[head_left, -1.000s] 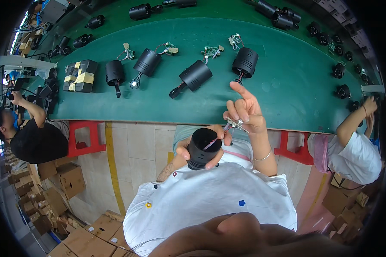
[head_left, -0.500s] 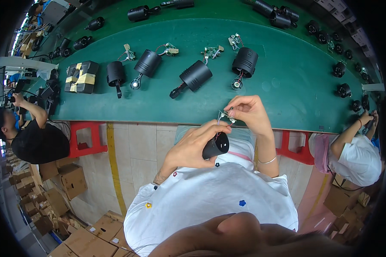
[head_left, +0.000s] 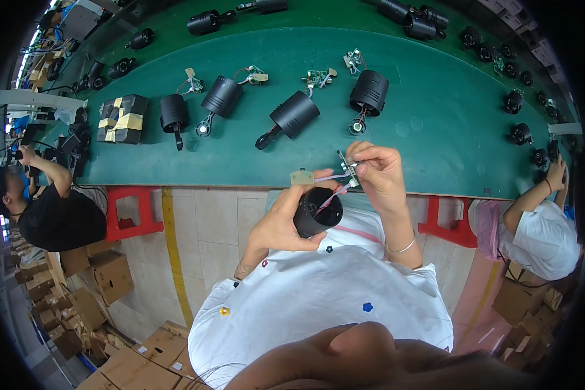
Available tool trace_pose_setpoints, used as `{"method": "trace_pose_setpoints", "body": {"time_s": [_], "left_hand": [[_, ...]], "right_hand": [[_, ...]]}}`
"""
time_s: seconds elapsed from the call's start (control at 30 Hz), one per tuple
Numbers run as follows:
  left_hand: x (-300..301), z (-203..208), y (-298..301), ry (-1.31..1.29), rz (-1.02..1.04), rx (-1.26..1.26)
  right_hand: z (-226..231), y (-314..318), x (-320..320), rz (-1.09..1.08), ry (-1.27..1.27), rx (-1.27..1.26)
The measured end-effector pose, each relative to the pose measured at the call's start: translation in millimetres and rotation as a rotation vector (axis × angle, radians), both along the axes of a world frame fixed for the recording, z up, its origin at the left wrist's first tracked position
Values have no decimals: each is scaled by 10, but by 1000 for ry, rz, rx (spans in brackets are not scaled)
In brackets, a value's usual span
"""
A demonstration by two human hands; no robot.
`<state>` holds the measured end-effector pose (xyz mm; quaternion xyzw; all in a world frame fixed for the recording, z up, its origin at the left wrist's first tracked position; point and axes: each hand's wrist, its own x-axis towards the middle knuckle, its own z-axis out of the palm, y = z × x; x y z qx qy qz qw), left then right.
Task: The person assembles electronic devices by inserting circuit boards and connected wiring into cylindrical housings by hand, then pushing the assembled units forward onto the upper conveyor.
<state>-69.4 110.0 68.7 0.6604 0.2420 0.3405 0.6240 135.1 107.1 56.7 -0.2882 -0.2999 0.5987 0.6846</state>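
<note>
My left hand (head_left: 276,224) wraps round a black cylindrical housing (head_left: 310,224), its open end tilted up toward me and to the right. Thin wires run out of that opening to a small green circuit board (head_left: 350,170), which my right hand (head_left: 380,172) pinches by its edge just beyond the table's front edge. A second, pale little board (head_left: 301,177) dangles from a wire above my left fingers. On the table beyond lie several similar housings, such as one black housing (head_left: 295,115) with its board (head_left: 318,78) wired to it.
A green table (head_left: 240,159) spans the view ahead. At its left sits a black block with yellow tape (head_left: 122,119). Co-workers sit at both sides, near red stools (head_left: 131,211). More black parts (head_left: 205,22) lie along the far strip. Cardboard boxes (head_left: 110,273) stack at lower left.
My left hand has turned the housing so its open end now shows. The right hand has drawn the circuit board slightly up, and the pale board has come into sight.
</note>
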Motion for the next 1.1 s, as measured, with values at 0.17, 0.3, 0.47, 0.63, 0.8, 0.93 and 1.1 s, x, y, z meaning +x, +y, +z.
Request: {"method": "trace_pose_setpoints", "body": {"time_s": [0.17, 0.3, 0.47, 0.63, 0.8, 0.93, 1.1], "left_hand": [[8, 61, 74, 138, -24, 206], [19, 69, 66, 242, -10, 371], [38, 107, 13, 354, 38, 369], [71, 155, -12, 329, 75, 307], [50, 92, -33, 147, 128, 114], [1, 46, 12, 142, 15, 82], [31, -49, -31, -105, -52, -242]], "right_hand": [[29, -9, -21, -76, -160, 12], [97, -32, -56, -187, -384, 22], [193, -56, -114, -334, -667, 74], [259, -64, -108, -385, -826, 154], [322, -69, -66, -311, -579, 164], [344, -84, -29, -204, -388, 223], [339, -87, -36, -133, -275, 163]]}}
